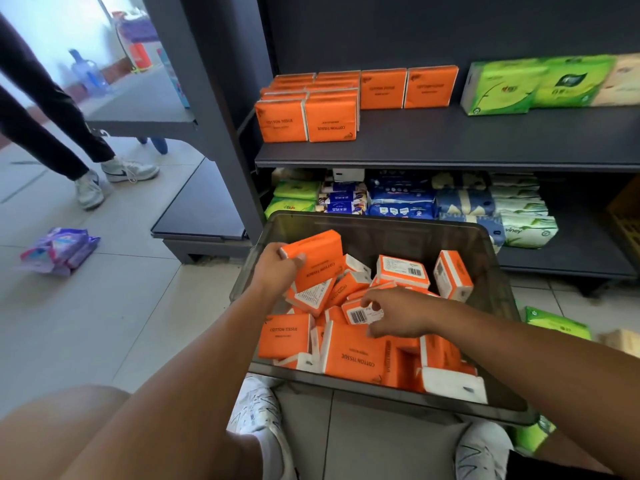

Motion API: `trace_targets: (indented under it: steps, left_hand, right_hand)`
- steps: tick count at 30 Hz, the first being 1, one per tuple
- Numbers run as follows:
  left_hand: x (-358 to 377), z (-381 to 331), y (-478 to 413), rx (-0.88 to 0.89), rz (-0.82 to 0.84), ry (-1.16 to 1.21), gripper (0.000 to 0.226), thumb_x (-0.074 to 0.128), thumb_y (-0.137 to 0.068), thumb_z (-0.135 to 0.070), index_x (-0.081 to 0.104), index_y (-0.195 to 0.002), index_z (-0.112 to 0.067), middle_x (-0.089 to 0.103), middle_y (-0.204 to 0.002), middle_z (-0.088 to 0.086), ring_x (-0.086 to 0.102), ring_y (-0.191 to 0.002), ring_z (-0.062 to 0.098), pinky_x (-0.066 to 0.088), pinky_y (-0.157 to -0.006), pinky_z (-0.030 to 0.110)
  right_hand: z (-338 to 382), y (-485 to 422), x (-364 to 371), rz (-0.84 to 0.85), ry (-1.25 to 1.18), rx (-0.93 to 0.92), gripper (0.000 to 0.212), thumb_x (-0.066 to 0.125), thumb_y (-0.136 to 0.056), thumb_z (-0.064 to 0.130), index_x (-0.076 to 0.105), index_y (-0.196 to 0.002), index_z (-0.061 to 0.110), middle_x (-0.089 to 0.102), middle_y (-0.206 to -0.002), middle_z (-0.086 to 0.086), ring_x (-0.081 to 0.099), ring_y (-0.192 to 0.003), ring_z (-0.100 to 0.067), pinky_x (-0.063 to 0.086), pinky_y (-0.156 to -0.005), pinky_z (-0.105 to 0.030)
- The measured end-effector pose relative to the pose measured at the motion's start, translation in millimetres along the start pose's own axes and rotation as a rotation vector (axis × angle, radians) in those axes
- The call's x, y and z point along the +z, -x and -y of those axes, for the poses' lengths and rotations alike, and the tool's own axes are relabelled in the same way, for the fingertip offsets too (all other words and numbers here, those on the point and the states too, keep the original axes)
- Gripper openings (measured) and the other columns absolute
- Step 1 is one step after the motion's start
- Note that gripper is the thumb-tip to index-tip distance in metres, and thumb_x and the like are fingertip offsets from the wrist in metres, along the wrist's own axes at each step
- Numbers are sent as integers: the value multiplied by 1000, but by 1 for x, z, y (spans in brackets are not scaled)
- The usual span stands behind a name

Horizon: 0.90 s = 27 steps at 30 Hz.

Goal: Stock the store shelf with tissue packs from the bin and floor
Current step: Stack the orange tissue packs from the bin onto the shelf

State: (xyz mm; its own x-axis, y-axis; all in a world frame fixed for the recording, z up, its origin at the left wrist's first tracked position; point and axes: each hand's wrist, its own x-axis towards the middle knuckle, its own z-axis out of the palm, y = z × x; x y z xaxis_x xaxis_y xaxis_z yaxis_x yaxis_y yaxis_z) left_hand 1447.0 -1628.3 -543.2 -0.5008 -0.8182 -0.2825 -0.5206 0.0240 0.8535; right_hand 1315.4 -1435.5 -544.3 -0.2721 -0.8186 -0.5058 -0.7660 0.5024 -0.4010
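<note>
Over the bin [398,225], my left hand [277,270] grips an orange pack [317,258]; my right hand [398,317] pinches a barcoded pack [358,315]. That thin fingertip pinch may slip on lifting.

Dark shelf [450,147] bearing orange tissue packs [308,123], green packs [533,85], bin [381,223] on tiled floor [104,323]

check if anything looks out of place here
Yes. A purple pack lies loose on the floor at left. On the shelf, the front right orange pack stands upside down beside its upright neighbour. The orange packs in the bin lie jumbled at all angles.
</note>
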Motion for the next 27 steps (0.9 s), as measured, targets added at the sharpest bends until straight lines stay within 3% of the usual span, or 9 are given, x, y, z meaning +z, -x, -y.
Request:
trace_targets:
  steps: [5,10,14,17,20,24,27]
  left_hand:
    - [-4,-3,0,-9,-8,49,35,59,-96,-31,47,-126,-18,59,-114,1,57,-92,13,48,-70,33]
    - [1,-8,-3,-52,-7,102,32,59,-95,-31,46,-123,-21,60,-111,0,59,-86,12,48,-64,31]
    - [9,-17,0,-56,37,101,34,60,-95,-31,46,-124,-20,60,-113,2,61,-91,16,54,-74,37]
    - [13,-25,2,-52,62,108,36,61,-94,-30,46,-126,-19,59,-114,2,60,-94,17,51,-77,39]
    - [15,-36,4,-53,82,138,37,62,-94,-29,46,-126,-20,59,-116,3,60,-97,19,50,-79,41]
    - [16,-56,6,2,80,152,34,61,-95,-27,46,-124,-18,58,-112,1,58,-91,16,49,-75,37]
    - [18,-75,6,54,66,126,39,61,-94,-30,46,-127,-18,57,-118,4,55,-104,23,46,-85,42]
  right_hand:
    - [-2,-5,21,149,-3,0,74,74,-80,54,43,-143,30,48,-145,1,50,-126,-20,45,-104,-37]
    - [-3,0,39,104,91,-18,93,79,-78,45,29,-153,25,41,-150,-3,42,-134,-24,37,-111,-37]
    - [-6,8,36,75,57,8,75,78,-79,34,40,-144,28,43,-136,-2,44,-125,-23,41,-105,-35]
    - [-10,16,32,78,2,7,47,78,-79,32,46,-113,31,48,-116,3,50,-107,-20,45,-85,-33]
    - [-8,27,31,85,-21,-6,41,75,-83,30,42,-106,28,52,-110,2,50,-97,-18,38,-66,-26]
    - [-2,35,24,-4,-121,-26,38,68,-87,34,47,-118,30,55,-123,0,53,-102,-17,46,-79,-29]
    - [3,43,7,-109,-281,-33,36,67,-85,34,53,-118,35,59,-117,4,59,-99,-14,54,-84,-33]
